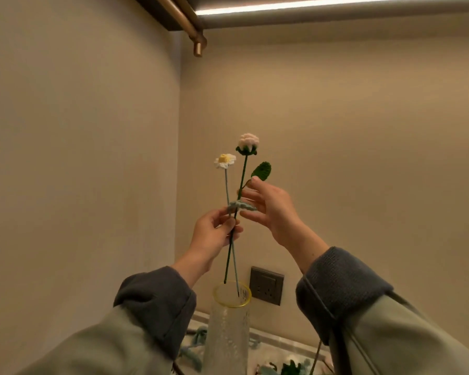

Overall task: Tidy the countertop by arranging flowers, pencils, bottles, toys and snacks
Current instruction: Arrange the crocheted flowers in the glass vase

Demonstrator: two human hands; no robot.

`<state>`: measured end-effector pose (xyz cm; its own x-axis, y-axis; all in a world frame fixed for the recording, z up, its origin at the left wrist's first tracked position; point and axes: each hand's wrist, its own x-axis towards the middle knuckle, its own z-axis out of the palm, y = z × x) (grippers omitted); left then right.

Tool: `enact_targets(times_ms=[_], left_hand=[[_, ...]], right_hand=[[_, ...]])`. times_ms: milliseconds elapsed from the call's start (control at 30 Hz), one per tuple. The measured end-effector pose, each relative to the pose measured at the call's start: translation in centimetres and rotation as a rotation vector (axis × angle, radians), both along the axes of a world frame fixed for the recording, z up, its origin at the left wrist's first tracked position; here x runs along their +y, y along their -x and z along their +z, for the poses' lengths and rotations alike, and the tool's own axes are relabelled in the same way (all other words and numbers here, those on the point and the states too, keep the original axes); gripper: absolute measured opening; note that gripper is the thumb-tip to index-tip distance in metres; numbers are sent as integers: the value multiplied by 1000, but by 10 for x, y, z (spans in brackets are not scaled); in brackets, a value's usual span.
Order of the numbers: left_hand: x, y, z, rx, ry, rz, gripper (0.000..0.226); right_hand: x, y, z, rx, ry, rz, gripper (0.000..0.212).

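Flowers (237, 169) pinched in left hand (214, 234) above vase (232, 301), right hand (268, 204) fingers apart

I see 2 beige walls (79, 131) meeting in a corner. A dark wall socket (266, 285) sits low on the back wall. Overhead, a brass-coloured rod (184, 20) ends near the corner, beside a bright light strip (322, 2).

Countertop strip at the bottom of my view

I'm seeing a pale countertop (276, 343) running along the far wall, with a textured clear glass vase (226, 339) standing upright on it and more crocheted flowers (291, 368) lying on it, left and right of the vase.
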<state>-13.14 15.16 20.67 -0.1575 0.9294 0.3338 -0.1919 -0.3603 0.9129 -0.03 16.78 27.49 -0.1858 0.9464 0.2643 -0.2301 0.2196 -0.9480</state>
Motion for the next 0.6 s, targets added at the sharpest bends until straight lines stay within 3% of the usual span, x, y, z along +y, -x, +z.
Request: enact_targets(times_ms=[167,300,433,600], left_hand=[[2,-1,-23,108,34,-5,23],[2,0,-44,194,71,17,21],[-1,4,-68,390,83,115,17],[-1,10,-97,460,170,198,14]], right_hand=[[5,-1,-30,-76,-31,-73,23],[7,2,-53,-134,-46,-159,5],[7,2,-85,-260,-72,-204,8],[5,0,-137,-296,68,-209,4]])
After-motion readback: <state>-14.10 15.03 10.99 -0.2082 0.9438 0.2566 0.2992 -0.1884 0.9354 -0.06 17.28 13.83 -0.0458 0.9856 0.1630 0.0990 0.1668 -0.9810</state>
